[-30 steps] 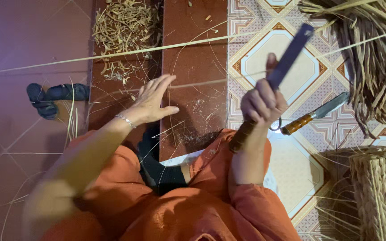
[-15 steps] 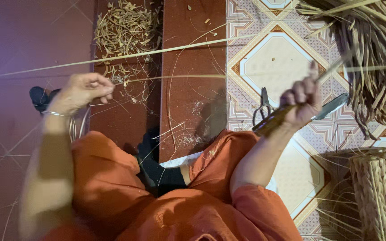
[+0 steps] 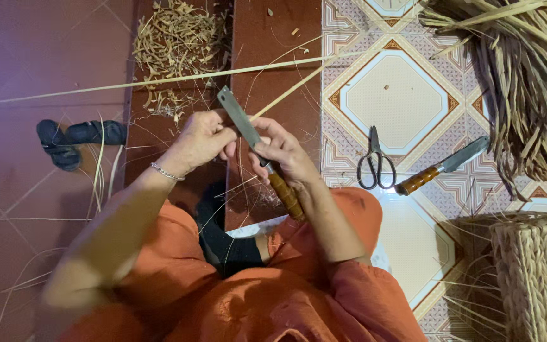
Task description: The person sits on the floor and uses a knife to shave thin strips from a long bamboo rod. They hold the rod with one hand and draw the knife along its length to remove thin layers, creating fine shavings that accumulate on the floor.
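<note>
While the right hand [image 3: 286, 155] is clenched around the wooden handle of the knife [image 3: 257, 149], the flat blade angles up and away from the body, its edge meeting a pale reed strip [image 3: 289, 88]. The left hand [image 3: 201, 139], fingers curled, pinches that strip just left of the blade, steadying it against the cut. Right of the knife, scissors [image 3: 375, 161] and a second knife [image 3: 441, 168] lie within reach on the patterned floor tile [image 3: 394, 95]. Shavings [image 3: 182, 41] are heaped beyond the blade tip.

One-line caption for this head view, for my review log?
Right hand grips wooden-handled flat-bladed knife against thin pale reed strip; left hand steadies it.
</note>
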{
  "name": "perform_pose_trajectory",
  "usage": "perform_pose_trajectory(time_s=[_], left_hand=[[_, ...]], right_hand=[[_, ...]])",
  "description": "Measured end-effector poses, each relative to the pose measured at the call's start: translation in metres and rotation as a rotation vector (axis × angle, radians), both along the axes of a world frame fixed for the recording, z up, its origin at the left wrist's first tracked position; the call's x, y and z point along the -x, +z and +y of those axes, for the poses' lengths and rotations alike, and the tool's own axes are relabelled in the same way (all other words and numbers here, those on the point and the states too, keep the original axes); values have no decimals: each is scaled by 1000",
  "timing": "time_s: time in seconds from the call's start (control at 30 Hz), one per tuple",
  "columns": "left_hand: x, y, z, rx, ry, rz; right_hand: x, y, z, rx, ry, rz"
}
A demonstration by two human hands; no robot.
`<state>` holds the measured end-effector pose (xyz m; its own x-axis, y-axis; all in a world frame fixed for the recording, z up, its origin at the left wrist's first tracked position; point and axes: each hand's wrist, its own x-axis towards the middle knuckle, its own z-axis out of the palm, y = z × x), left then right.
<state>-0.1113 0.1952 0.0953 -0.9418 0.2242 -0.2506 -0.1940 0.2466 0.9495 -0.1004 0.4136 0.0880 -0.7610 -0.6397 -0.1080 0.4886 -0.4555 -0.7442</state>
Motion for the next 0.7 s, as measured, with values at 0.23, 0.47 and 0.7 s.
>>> perform_pose_trajectory(time_s=[0.23,0.47,0.7], left_hand=[[-6,6,-28,185,-99,82],[-12,8,-35,331,-23,274],[-11,4,-8,180,36,210]], right_hand=[[32,-14,43,13,-293,33],[47,-16,71,152,-424,-38],[11,-9,10,8,-77,-57]])
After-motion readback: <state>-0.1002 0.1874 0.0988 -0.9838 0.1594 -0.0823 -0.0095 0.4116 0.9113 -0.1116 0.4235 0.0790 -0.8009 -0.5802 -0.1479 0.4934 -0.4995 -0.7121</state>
